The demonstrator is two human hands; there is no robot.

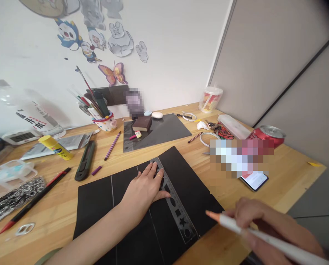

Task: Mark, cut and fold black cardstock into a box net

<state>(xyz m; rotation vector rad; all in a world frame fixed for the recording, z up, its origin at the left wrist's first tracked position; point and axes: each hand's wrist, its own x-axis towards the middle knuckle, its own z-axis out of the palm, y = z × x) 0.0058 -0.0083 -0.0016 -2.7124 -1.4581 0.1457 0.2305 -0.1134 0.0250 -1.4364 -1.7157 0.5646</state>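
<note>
Clear plastic bottle with black print (39, 112): stood near the wall, with a white digital clock (20, 137) placed beside it.
Yellow glue stick (55, 147): laid on its side near a dark green utility knife (85, 160).
White cup with a red-and-blue rim (106, 123): filled with upright pens and brushes.
Large black sheet (98, 217): spread flat on the pale wooden worktop (194, 154) and marked with long pale lines.
Left hand (144, 184): laid over the sheet, its fingers spread and pressed down on the ruler; nothing is gripped.
Smooth dark grey sheet (170, 130): placed farther back, a brown block (142, 125) set on it.
Transparent ruler with cut-out shapes (180, 207): laid slantwise on the black sheet, its far end covered by the left hand.
White pen with an orange tip (229, 222): pointed toward the ruler, clear of it; whether the sheet is touched cannot be told.
Right hand (269, 219): closed around the pen, held well apart from the left.
Red metal can (275, 136): partly hidden by a blurred patch.
</note>
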